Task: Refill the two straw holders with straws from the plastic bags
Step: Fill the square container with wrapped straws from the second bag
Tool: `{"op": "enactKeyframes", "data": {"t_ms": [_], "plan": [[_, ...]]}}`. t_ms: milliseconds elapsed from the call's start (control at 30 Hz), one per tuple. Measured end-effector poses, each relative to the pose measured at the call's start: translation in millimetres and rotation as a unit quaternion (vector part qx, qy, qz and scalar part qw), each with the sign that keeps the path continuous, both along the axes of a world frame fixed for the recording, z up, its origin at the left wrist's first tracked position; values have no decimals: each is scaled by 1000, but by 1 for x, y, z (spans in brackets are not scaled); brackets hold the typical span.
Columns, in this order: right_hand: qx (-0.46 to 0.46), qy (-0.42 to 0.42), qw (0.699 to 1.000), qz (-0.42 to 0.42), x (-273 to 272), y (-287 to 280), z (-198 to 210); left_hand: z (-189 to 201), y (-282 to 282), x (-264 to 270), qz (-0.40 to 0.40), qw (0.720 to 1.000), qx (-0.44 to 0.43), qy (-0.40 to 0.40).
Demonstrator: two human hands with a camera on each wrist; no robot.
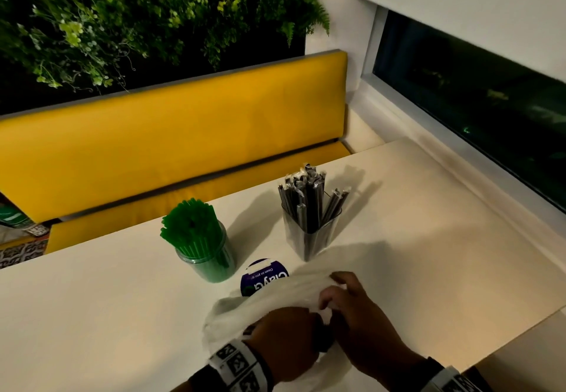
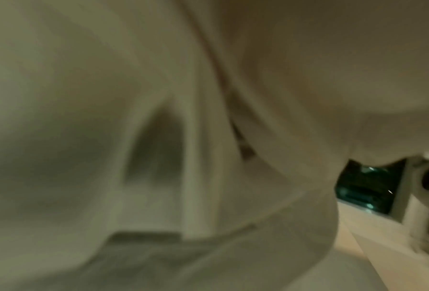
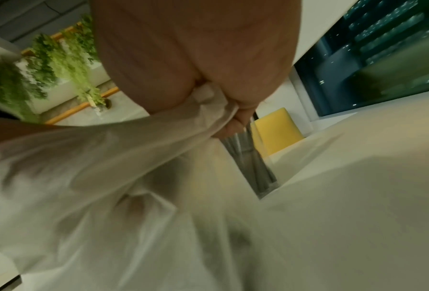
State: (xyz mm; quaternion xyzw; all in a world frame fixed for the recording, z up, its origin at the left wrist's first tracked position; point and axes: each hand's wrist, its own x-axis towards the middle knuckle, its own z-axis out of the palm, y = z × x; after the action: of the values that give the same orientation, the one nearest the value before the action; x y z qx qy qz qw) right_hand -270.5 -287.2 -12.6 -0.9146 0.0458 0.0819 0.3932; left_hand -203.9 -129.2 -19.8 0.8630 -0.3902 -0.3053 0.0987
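Note:
A round clear holder (image 1: 211, 264) packed with green straws (image 1: 190, 226) stands on the table. To its right a square clear holder (image 1: 309, 238) carries several wrapped black straws (image 1: 306, 195). Near the front edge lies a crumpled white plastic bag (image 1: 245, 309). Both hands bunch it up: my left hand (image 1: 284, 339) grips its lower part with fingers buried in the folds, and my right hand (image 1: 346, 302) pinches the upper part. The left wrist view is filled with the blurred bag (image 2: 158, 137). In the right wrist view the fingers (image 3: 235, 122) clutch the bag (image 3: 108, 167), with the square holder (image 3: 253, 167) behind it.
A purple round container (image 1: 263, 275) lies half under the bag, between it and the green holder. The cream table (image 1: 428, 238) ends at a yellow bench (image 1: 171, 134) at the back and a window ledge (image 1: 459, 152) on the right. Plants (image 1: 122, 17) hang above the bench.

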Motion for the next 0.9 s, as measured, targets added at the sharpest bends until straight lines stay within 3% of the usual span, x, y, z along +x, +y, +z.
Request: {"op": "enactKeyframes", "data": {"t_ms": [133, 200, 300, 367, 467, 533, 700, 833, 900], "plan": [[-19, 3, 998, -66, -2, -25, -12, 10, 12, 12, 93, 975, -149, 135], [-18, 42, 998, -51, 0, -30, -15, 30, 13, 14, 149, 929, -251, 226], [-15, 63, 998, 7, 7, -25, -11, 78, 4, 26, 159, 856, -363, 332], [-2, 58, 998, 20, 13, -25, -7, 112, -3, 43, 194, 811, -464, 300], [43, 51, 998, -8, 25, -30, 0, 147, -12, 76, 278, 710, -611, 213], [-5, 8, 999, -34, 37, -31, 0, 157, -23, 94, 295, 670, -659, 171], [-208, -81, 971, -81, 82, -37, -12, 142, -62, 121, 363, 652, -655, 122], [-244, -127, 956, -104, 101, -40, -16, 118, -79, 142, 397, 645, -647, 90], [-251, -138, 952, -108, 103, -40, -17, 96, -80, 154, 410, 672, -614, 48]]}}
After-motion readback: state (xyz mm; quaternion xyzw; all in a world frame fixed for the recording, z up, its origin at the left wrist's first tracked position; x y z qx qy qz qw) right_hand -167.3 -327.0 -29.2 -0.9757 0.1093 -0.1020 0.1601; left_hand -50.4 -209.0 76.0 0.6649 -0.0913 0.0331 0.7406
